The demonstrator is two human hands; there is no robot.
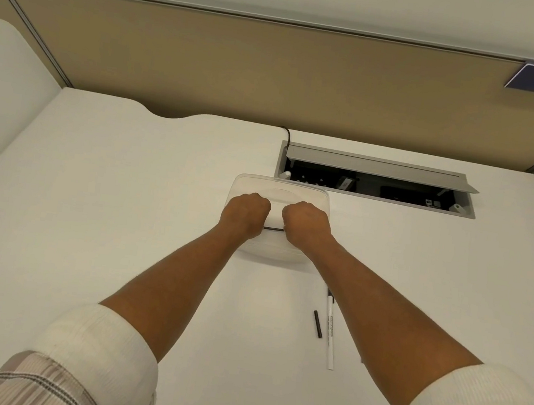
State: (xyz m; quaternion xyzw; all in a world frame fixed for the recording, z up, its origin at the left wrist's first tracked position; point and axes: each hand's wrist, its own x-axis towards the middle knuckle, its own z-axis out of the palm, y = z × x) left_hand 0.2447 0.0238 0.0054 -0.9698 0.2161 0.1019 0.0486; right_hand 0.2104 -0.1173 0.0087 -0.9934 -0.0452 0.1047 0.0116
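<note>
Both fists sit on top of the clear plastic box, mid-desk, just in front of the open cable hatch. Left hand and right hand are side by side, knuckles forward and fingers curled under. The fingertips are hidden, so I can't tell exactly what they pinch. A thin dark bar spans the gap between the two hands. It looks like each hand grips one end of it (could be a handle or a loose stick, can't tell).

Handling guess:
- The box is thin-walled clear plastic, so light, a bit flexy and slippery on the smooth white desk.
- The lid will probably bow if pressed in the middle. Better to hold it at the rim or corners, one hand per side.
- The bar is thin, so grip it close to the ends and don't lever it.

A white pen and a separate black cap lie nearer the person, beside the right forearm and well apart from the box.
</note>
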